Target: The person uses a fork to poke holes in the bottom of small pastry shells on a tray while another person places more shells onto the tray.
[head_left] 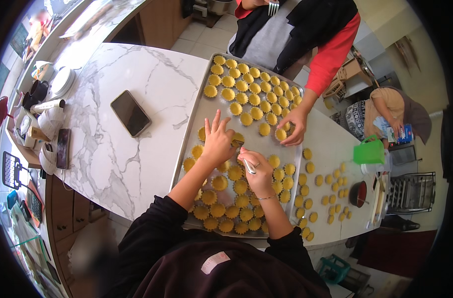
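Observation:
My left hand (216, 140) is over the middle of a metal baking tray (192, 130). Its outer fingers are stretched out, while its thumb side steadies a yellow fluted tart shell (239, 136). My right hand (256, 175) grips a fork (248, 166) by its pale handle, the tines down at that same shell and partly hidden by my fingers. Rows of yellow tart shells (232, 211) fill the near part of the tray, and more shells (254, 88) cover its far part. Between the two groups runs a strip of bare metal.
Across the table, a co-worker's hand (295, 124) holds a tart shell; their other hand has a fork (273, 8). Loose shells (331, 199), a dark bowl (358, 193) and a green container (369, 151) are at the right. A phone (131, 113) lies on the marble table (159, 67).

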The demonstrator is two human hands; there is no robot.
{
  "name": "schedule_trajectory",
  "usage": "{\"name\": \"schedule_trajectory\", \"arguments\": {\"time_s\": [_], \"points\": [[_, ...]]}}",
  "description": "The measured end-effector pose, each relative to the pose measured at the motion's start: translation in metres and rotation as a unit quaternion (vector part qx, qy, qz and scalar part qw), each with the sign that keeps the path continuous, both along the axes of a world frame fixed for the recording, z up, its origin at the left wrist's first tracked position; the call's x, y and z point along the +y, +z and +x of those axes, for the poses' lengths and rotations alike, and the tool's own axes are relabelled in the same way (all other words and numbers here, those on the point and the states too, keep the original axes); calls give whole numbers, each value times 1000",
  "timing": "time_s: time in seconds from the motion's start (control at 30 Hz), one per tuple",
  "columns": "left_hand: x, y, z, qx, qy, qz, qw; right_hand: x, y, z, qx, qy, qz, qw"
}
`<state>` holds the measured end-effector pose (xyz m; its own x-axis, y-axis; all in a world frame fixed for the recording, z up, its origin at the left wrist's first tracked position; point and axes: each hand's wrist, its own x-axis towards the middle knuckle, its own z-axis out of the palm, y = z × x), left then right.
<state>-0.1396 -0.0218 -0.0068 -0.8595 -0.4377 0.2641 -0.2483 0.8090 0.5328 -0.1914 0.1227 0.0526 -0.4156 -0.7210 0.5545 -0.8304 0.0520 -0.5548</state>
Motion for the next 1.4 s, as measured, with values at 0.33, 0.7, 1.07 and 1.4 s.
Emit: {"name": "schedule_trajectory", "arguments": {"time_s": [0.33, 0.7, 1.07, 1.4], "points": [[-3, 6, 3, -42, 3, 2, 999, 18, 15, 1, -136, -82, -151, 976], [-3, 12, 1, 35, -3, 29, 999, 57, 17, 0, -145, -143, -178, 963], [12, 11, -79, 0, -100, -80, 992, 65, 12, -2, -160, -170, -205, 950], [22, 0, -101, -29, -85, -87, 992, 84, 18, 1, -172, -216, -180, 944]]}}
